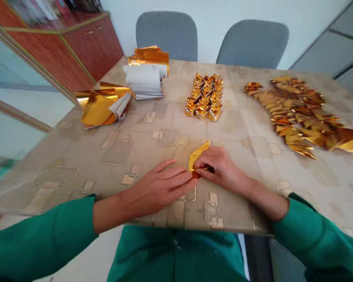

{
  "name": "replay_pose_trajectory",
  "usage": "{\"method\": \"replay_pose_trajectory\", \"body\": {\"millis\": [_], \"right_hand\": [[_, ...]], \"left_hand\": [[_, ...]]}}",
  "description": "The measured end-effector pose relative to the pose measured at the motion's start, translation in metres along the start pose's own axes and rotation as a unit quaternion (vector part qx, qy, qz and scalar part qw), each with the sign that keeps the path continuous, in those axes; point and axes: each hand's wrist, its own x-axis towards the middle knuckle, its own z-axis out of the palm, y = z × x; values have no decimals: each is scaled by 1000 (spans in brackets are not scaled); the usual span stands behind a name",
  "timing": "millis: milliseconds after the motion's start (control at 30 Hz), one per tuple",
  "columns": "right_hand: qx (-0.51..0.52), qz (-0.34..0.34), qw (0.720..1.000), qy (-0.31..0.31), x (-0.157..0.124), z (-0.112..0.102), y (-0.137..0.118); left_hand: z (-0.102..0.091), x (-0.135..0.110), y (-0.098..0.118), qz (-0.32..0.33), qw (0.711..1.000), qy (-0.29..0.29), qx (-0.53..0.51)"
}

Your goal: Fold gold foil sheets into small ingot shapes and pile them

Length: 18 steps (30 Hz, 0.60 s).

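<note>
A partly folded sheet of gold foil paper lies on the table in front of me, its pointed end tilted up and away to the right. My right hand is closed on its right side, fingers curled and pinching the lower edge. From the left, my left hand reaches in palm down; its long fingers meet the paper's lower left corner, the little finger held apart. The left thumb is hidden beneath the hand. Part of the paper is covered by the right fingers.
Folded gold pieces stand in rows mid-table. Many flatter folded gold pieces spread at right. A stack of white-backed sheets and loose curled gold sheets sit back left. Two grey chairs stand behind the patterned table.
</note>
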Motion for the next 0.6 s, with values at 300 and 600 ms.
{"method": "replay_pose_trajectory", "body": {"millis": [300, 600], "right_hand": [[-34, 37, 999, -4, -3, 2, -4], [-71, 50, 996, -8, -1, 1, -9]], "left_hand": [[3, -4, 8, -2, 1000, 12, -29], [6, -11, 9, -20, 997, 51, -51]]}}
